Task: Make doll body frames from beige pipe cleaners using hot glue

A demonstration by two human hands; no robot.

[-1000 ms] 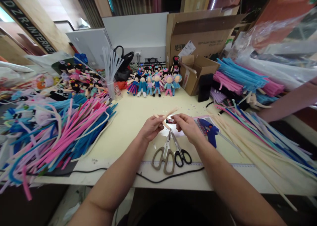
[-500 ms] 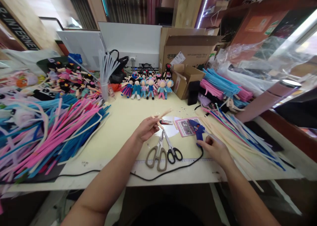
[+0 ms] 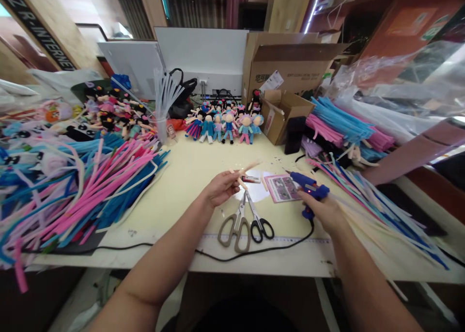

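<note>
My left hand (image 3: 221, 187) is closed on short cream pipe-cleaner pieces (image 3: 249, 167) that stick up and to the right above the table. My right hand (image 3: 323, 211) is wrapped round the handle of a blue glue gun (image 3: 307, 184), whose nozzle points left over a small pink card (image 3: 280, 188). A small red light shows on the gun. Between my hands lie two pairs of scissors, one with grey handles (image 3: 236, 225) and one with black handles (image 3: 259, 220).
Heaps of pink and blue pipe cleaners (image 3: 83, 186) cover the left side, and long cream and blue ones (image 3: 366, 201) the right. Small dolls (image 3: 225, 123) stand at the back by cardboard boxes (image 3: 286, 70). A black cord (image 3: 254, 252) runs along the table's (image 3: 189, 177) front edge.
My right hand left the cream pieces, reached right to the glue gun and has taken it up. My left hand has kept hold of the cream pieces.
</note>
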